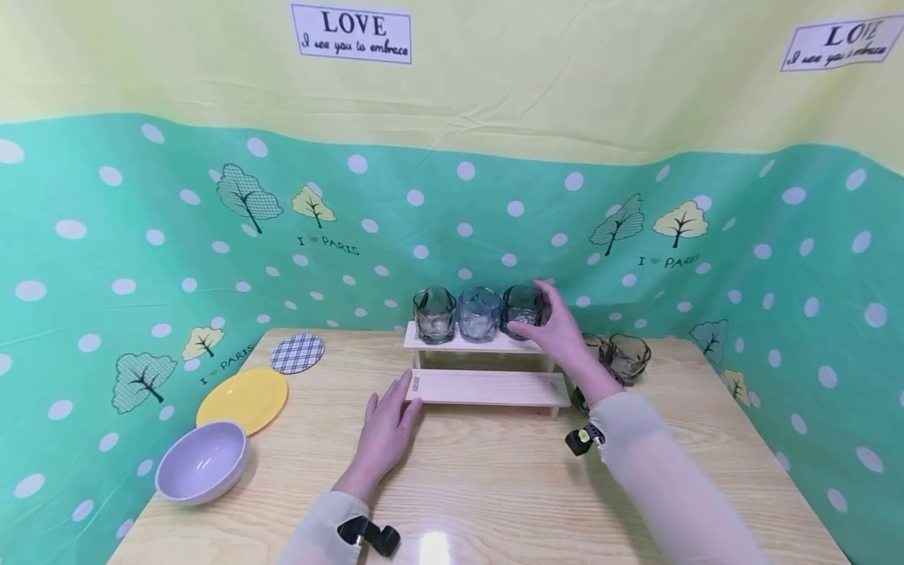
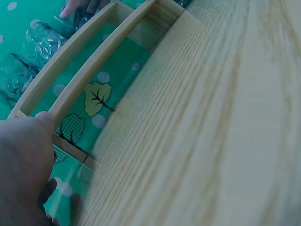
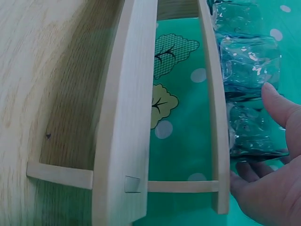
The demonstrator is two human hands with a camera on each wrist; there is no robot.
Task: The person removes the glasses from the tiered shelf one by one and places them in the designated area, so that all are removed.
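Note:
A two-tier wooden shelf [image 1: 487,388] stands at the back of the table, with three faceted glasses in a row on its upper tier. The left glass [image 1: 434,315] is grey, the middle glass [image 1: 480,315] bluish, the right glass [image 1: 521,302] dark grey. My right hand [image 1: 563,337] holds the right glass between thumb and fingers, at the tier's right end; the right wrist view shows this glass [image 3: 249,132] beside the middle one. My left hand [image 1: 384,430] lies at the lower tier's left end, its thumb [image 2: 46,120] touching the wood and its fingers extended.
Brownish glasses [image 1: 628,357] stand right of the shelf, partly behind my right forearm. At the left are a purple bowl [image 1: 201,463], a yellow plate [image 1: 243,399] and a checked round mat [image 1: 298,353]. A patterned cloth [image 1: 452,227] hangs around the table's back and sides.

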